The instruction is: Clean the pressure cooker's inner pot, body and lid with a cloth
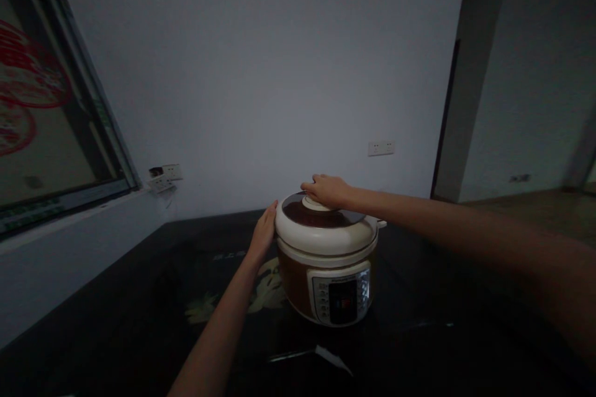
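A round electric cooker (326, 273) with a cream body, a brown band and a front control panel stands on a dark glossy table (139, 322). Its lid (326, 226) is cream with a dark glass centre and a pale knob on top. My right hand (328, 191) reaches in from the right and its fingers are curled over the lid knob, gripping it. My left hand (263, 231) lies with fingers stretched flat against the cooker's left side, just under the lid rim.
A white wall stands behind the table with a socket plate (380, 147) and a power strip (164, 178) near the window sill. A window (41, 124) with red decoration fills the left. A doorway (447, 124) opens at the right.
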Action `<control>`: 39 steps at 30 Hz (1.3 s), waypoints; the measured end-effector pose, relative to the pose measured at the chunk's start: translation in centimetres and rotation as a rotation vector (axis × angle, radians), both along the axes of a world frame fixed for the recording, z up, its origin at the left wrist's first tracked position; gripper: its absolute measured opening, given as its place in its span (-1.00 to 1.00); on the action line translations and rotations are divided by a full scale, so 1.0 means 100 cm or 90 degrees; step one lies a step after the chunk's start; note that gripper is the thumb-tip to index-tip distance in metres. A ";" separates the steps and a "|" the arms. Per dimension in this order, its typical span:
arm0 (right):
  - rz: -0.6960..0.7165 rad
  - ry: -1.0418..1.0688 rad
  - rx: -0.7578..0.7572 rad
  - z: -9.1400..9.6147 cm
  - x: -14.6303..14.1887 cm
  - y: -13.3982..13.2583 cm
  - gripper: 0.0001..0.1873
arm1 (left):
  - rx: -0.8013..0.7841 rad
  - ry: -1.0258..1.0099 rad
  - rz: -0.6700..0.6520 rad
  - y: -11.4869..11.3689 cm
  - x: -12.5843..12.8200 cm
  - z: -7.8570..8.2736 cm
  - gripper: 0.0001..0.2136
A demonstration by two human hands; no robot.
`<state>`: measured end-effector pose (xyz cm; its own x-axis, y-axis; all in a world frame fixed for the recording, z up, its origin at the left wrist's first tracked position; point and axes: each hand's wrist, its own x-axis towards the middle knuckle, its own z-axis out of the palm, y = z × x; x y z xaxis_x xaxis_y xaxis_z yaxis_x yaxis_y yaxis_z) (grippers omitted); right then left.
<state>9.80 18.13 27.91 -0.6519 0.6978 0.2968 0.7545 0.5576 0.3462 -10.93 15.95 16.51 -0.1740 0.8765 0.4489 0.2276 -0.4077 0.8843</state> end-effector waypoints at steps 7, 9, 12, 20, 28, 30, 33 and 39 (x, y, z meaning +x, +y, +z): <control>0.007 -0.013 0.001 -0.002 -0.002 -0.002 -0.61 | -0.002 -0.002 -0.017 -0.002 0.000 0.000 -0.51; 0.008 -0.016 0.002 -0.003 -0.002 -0.002 -0.60 | -0.008 -0.005 -0.013 -0.002 0.000 -0.001 -0.53; 0.008 -0.018 0.005 -0.005 -0.003 -0.002 -0.59 | -0.017 -0.006 -0.006 0.000 0.000 -0.001 -0.56; 0.008 -0.020 0.011 -0.006 -0.004 -0.005 -0.59 | -0.021 0.006 0.004 0.001 0.000 -0.001 -0.56; 0.014 -0.017 0.015 -0.007 -0.004 -0.004 -0.60 | -0.019 0.012 0.017 0.002 -0.001 -0.001 -0.62; 0.016 -0.014 0.012 -0.007 -0.004 -0.004 -0.60 | -0.017 0.012 0.020 0.003 -0.002 -0.001 -0.63; 0.015 -0.005 0.005 -0.007 -0.004 -0.004 -0.60 | -0.021 0.005 0.023 0.004 -0.001 -0.001 -0.63; 0.012 0.033 -0.015 -0.008 -0.002 -0.004 -0.59 | -0.060 -0.033 0.016 0.001 -0.001 -0.002 -0.57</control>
